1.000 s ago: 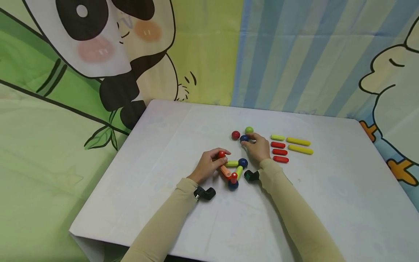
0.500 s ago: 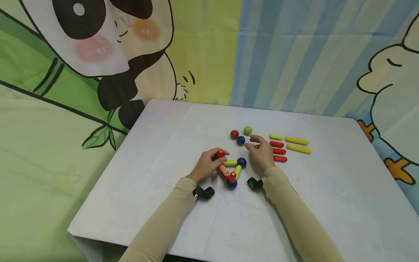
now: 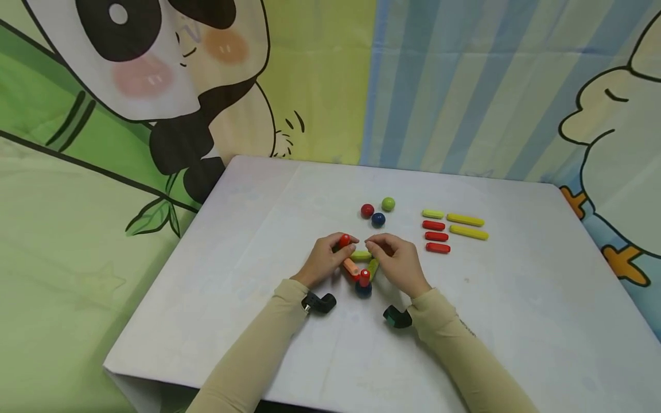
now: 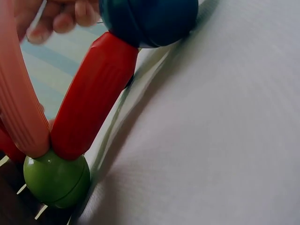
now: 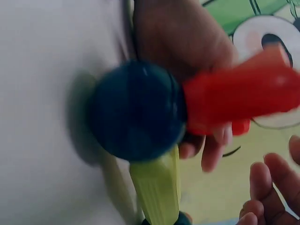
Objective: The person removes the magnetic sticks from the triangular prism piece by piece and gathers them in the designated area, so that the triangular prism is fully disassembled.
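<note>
On the table stands a frame of toy building rods and balls. Its near corner is a blue ball (image 3: 364, 289) with a red rod (image 3: 364, 277) upright on it. My left hand (image 3: 326, 259) grips the frame at its left corner, fingers and thumb around another upright red rod (image 3: 344, 241). In the left wrist view, a green ball (image 4: 56, 180) joins a red rod (image 4: 96, 96) and a salmon rod (image 4: 23, 98). My right hand (image 3: 400, 265) hovers beside the yellow-green rods (image 3: 361, 256), bent fingers holding nothing and hiding the far blue corner ball.
Behind the frame lie loose balls: red (image 3: 367, 211), green (image 3: 388, 204) and blue (image 3: 378, 219). To the right are several red rods (image 3: 436, 236), a short yellow-green rod (image 3: 432, 214) and two long yellow rods (image 3: 466, 219). A printed cloth (image 3: 320, 86) hangs behind the table.
My right hand has let go of the loose blue ball, leaving it near the red and green balls, and come back toward the frame. My left hand keeps its grip.
</note>
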Demonstrator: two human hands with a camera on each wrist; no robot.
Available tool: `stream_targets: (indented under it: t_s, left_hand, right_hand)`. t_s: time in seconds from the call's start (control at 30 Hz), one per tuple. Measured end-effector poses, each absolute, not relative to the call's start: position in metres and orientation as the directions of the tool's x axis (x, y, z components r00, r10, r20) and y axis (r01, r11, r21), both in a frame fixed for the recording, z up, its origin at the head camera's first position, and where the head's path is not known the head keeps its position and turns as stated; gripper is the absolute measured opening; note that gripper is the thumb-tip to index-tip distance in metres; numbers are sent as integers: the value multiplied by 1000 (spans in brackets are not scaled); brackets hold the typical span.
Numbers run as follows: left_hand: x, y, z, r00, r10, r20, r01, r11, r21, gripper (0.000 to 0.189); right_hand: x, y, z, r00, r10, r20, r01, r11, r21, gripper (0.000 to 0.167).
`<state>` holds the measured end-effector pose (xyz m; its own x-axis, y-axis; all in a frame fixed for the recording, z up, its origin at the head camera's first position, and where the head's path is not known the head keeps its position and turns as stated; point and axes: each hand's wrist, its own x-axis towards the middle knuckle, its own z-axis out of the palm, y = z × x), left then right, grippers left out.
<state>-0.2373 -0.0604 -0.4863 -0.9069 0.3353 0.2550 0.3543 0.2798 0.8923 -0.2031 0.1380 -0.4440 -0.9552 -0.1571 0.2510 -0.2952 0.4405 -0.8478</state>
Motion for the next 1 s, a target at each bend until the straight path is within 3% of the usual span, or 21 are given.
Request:
stream_targets:
  t_s: [0.13,0.23,0.4,0.5,0.7,1.0]
  left_hand:
    - [-228,-59,-467,-904,326,276,372,284,884,20]
    - [-224,-59,-460,-904,316,287,379,281,882,19]
    - [-230,-57,-471,-911,306,275,361,277,890,22]
    - [-228,-58,-467,-906,319,279,368,268,890,23]
    - [-237,-66,-479,-895,378,237,359,293,886,25]
    - [-249,-71,-495,-859,471,203,402,372,837,22]
  right_hand:
    - [-186,132,-442,-878,-279,388,-475,425,-770,22]
    - [-178,127,-442,-795,-349,497,-607,480,-634,32]
    - [-174,122,-444,-722,-350,597,-657,615,-435,31]
    - [-175,124,-446,-734,-289,614,-617,662,-425,28]
    - [-182,136,-446,-792,-124,598,-509,676,-533,26]
    - [-187,150,-446,-898,3,440,-356,585,-729,18]
